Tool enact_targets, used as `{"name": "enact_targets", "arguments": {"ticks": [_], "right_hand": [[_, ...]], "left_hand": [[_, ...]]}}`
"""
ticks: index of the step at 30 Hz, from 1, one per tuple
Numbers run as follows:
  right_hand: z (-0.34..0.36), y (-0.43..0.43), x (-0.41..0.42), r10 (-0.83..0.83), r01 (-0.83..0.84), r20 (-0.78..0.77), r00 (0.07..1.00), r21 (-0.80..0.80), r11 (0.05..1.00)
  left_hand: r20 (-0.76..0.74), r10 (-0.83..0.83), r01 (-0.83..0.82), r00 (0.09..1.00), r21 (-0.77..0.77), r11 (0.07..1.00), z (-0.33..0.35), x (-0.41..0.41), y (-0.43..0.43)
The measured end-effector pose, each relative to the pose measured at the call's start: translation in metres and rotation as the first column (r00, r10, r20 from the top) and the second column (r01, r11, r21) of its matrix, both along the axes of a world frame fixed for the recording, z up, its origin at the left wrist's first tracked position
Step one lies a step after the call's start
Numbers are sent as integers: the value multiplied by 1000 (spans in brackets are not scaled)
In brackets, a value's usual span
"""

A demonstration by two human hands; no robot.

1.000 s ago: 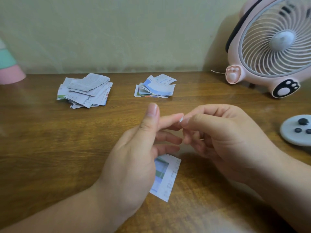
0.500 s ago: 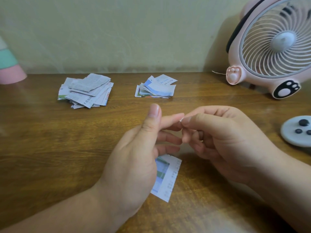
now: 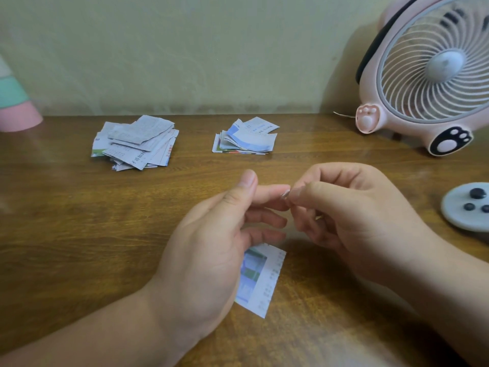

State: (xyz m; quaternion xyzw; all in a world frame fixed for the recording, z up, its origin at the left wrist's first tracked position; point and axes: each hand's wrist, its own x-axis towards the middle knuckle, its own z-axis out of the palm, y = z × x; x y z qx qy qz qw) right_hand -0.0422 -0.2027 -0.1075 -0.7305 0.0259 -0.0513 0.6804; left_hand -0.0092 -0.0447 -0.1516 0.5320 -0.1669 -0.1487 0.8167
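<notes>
Left hand [image 3: 211, 247]: relaxed, thumb up, forefinger reaching right
Right hand [image 3: 352, 221]: curled, pinching a tiny pale bit [image 3: 285, 193] at that fingertip — too small to identify
Slip [image 3: 262, 282]: flat on the table [image 3: 79, 234], near, partly under the left hand
Left pile [image 3: 135, 141], right pile [image 3: 246, 137]: far, left of the fan [image 3: 434, 75]

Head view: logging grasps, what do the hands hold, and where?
Cannot tell: right hand pinches something tiny against left hand, at its index fingertip. The paper slip lies unheld.

A brown wooden table [image 3: 79, 234] stands against a pale yellowish wall [image 3: 185, 49].
</notes>
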Motion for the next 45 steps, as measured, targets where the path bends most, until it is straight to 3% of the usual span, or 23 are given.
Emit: {"name": "enact_targets", "arguments": {"ticks": [22,27,39,42,45], "right_hand": [[-3,-2,1,-55,66,61,997,-207,976],[-2,-4,1,-31,50,83,996,-246,968],[-1,-4,0,92,-71,105,990,-189,979],[-1,-5,2,59,-21,143,988,-259,966],[-1,-15,8,-55,93,171,984,-225,970]], "left_hand": [[-43,54,-52,998,45,998,6,-2,-3],[-22,21,-18,1000,131,991,8,-4,-3],[-64,70,-62,995,123,990,11,-2,-4],[-80,64,-54,995,119,991,13,-3,-4],[-73,66,-53,995,159,986,14,-3,-3]]}}
